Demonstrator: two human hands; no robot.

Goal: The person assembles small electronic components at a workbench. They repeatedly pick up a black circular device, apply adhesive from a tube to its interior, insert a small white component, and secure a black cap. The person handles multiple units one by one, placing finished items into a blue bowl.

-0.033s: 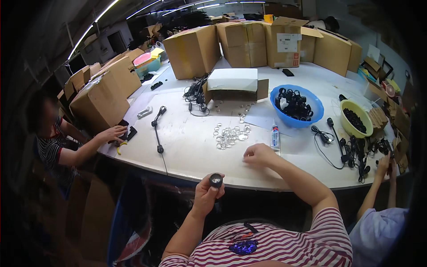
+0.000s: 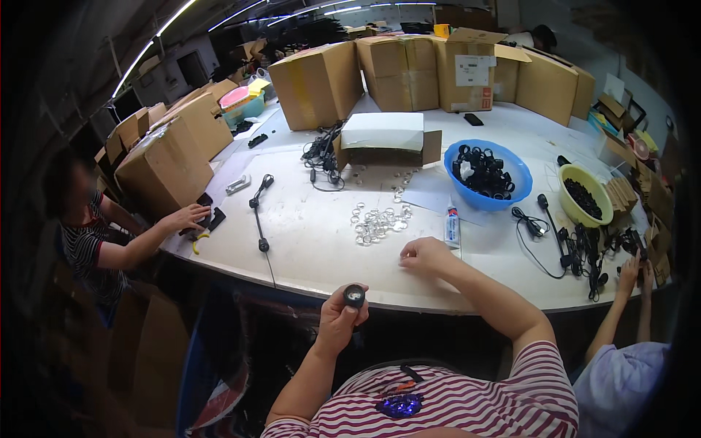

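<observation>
My left hand (image 2: 336, 321) is closed around a short black cylindrical housing (image 2: 355, 295), held upright at the table's front edge, with a clear, shiny round piece in its top opening. My right hand (image 2: 427, 255) rests low over the white table (image 2: 314, 252), thumb and fingertips drawn together. Whatever may be between those fingertips is too small to make out. Just beyond it lies a loose cluster of clear round lenses (image 2: 376, 223). A white and blue tube (image 2: 452, 225) lies beside that hand, on its far right side.
A blue bowl (image 2: 524, 171) of black rings and a yellow-green bowl (image 2: 604, 196) of small black parts stand at right. An open carton (image 2: 383, 135) is behind the lenses, black cables (image 2: 321, 157) beside it. Cardboard boxes (image 2: 398, 73) line the back. Co-workers' hands (image 2: 186, 217) work at both sides.
</observation>
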